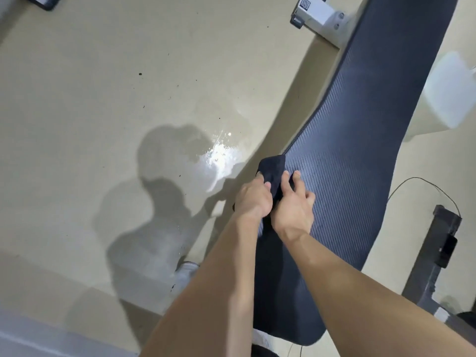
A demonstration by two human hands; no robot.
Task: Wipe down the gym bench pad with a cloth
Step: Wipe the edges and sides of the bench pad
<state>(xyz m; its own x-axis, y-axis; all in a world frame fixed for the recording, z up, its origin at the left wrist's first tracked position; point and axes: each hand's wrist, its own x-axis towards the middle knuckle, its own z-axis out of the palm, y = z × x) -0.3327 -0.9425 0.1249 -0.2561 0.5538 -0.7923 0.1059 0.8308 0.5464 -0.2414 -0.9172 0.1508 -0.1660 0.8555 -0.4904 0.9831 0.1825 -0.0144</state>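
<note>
Both bare forearms reach forward over the long dark ribbed bench pad. The left hand and right hand both grip a dark crumpled cloth at the pad's left edge. Farther off stands a white metal bracket.
</note>
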